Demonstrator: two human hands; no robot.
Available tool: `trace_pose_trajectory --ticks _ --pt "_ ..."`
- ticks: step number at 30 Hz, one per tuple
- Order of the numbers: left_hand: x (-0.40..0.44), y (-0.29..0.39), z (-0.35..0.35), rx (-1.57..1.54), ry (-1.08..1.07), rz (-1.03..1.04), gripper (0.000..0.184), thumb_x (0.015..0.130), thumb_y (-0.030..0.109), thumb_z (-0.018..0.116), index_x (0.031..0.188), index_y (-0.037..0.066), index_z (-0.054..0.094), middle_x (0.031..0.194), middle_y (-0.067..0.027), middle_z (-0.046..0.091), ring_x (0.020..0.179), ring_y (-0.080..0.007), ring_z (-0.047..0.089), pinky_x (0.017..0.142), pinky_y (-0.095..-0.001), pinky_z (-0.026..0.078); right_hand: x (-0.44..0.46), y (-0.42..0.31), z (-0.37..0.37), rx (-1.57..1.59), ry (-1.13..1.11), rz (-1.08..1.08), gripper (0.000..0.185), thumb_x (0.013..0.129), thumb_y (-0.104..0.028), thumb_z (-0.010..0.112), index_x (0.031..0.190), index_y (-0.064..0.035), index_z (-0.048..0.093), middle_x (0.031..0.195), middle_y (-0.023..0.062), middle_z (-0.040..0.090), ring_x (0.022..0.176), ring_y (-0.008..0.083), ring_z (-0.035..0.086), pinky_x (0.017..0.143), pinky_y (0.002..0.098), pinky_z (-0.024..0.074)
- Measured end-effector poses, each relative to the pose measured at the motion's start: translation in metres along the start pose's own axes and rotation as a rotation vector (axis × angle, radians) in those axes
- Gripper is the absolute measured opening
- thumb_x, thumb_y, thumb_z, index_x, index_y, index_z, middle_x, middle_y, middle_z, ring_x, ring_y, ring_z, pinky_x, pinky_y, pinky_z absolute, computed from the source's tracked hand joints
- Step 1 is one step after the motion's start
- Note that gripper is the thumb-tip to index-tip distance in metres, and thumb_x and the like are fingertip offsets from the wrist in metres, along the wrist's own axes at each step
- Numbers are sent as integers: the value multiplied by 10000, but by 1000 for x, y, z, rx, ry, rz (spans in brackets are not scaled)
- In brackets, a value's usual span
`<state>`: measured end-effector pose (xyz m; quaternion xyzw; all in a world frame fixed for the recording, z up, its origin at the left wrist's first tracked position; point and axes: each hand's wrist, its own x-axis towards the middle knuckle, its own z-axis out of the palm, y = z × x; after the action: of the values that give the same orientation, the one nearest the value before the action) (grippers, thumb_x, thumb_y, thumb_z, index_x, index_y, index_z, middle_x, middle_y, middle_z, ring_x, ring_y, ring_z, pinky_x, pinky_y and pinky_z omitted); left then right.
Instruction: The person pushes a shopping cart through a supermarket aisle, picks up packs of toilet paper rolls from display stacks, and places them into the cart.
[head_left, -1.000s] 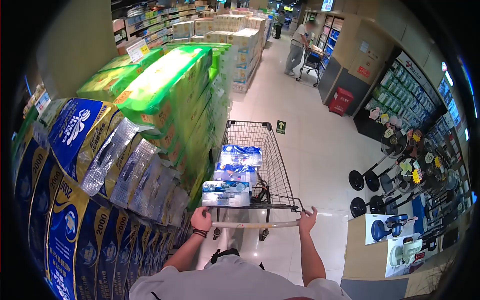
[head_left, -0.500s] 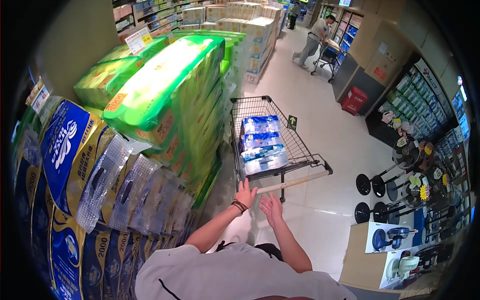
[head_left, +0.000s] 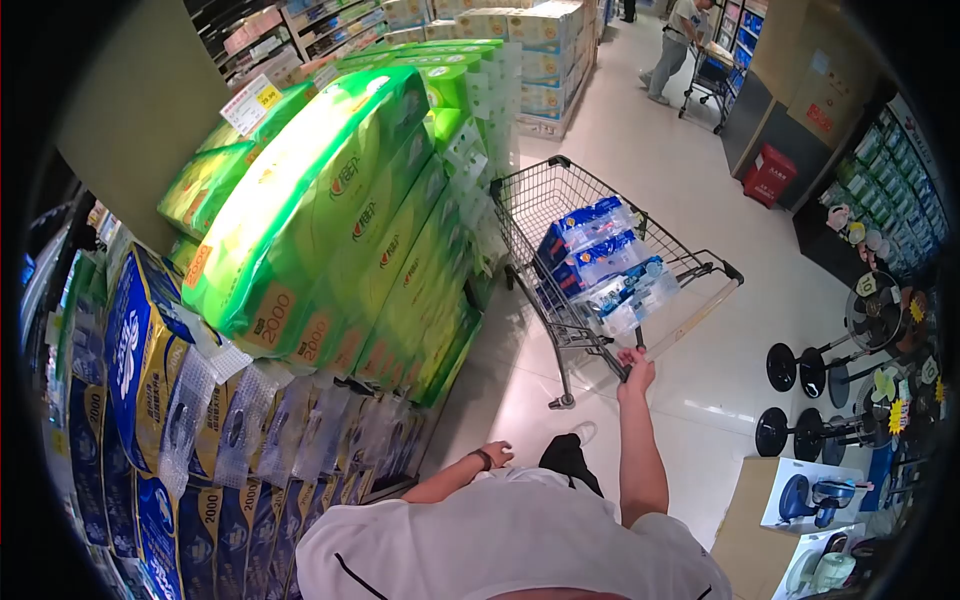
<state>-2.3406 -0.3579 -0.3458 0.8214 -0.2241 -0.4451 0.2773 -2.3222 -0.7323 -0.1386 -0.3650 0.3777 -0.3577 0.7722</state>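
A black wire shopping cart (head_left: 530,200) stands ahead of me, turned so its front points up and left. My right hand (head_left: 636,372) is closed around the left end of the cart's handle (head_left: 693,320). Several blue-and-white plastic-wrapped packs (head_left: 600,255) lie at the handle end of the basket. My left hand (head_left: 494,455), with a dark bracelet at the wrist, hangs low beside the stacked packs, its fingers loosely extended and holding nothing. Closest to it are blue-and-gold tissue packs (head_left: 215,520) with clear carry handles.
Tall green tissue packs (head_left: 330,220) rise on the left under a price card (head_left: 250,103). Pedestal fans (head_left: 800,370) and boxed small fans (head_left: 815,495) line the right side. Farther up the aisle are a red bin (head_left: 769,176) and a person (head_left: 675,50) with another cart.
My right hand has taken hold of the handle's left end. My left hand has dropped away from the cart. The cart has swung round and sits farther right in view.
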Motion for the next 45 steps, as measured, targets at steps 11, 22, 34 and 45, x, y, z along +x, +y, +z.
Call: trace_pose_trajectory --ticks 11,22,34,45 --pt "-13 -81 -28 235 -42 -773 408 885 331 641 1203 81 692 1154 -142 699 998 -272 702 797 -442 560 167 -153 -44 -313 91 -94 274 918 -251 723 814 -99 520 620 0 503 446 100 464 442 284 481" --pt "157 201 -67 -299 308 -84 447 884 369 645 1233 91 662 1050 -190 732 995 -290 701 905 -373 533 341 -265 -93 -676 30 -256 314 895 -297 749 777 -65 573 634 10 530 450 96 479 434 260 414" --pt "281 296 -165 -985 92 -368 451 1019 311 482 1430 128 456 1369 -136 592 1139 -316 644 908 -479 559 431 -326 -120 -884 114 -394 345 886 -291 746 842 25 615 557 54 532 402 122 481 378 288 361" --pt "500 308 -296 -1549 289 -324 929 884 801 390 1556 181 229 1443 -216 497 1126 -429 637 867 -585 569 486 -335 -147 -1155 397 -608 248 803 -199 706 859 43 690 660 117 642 626 164 560 629 391 472"
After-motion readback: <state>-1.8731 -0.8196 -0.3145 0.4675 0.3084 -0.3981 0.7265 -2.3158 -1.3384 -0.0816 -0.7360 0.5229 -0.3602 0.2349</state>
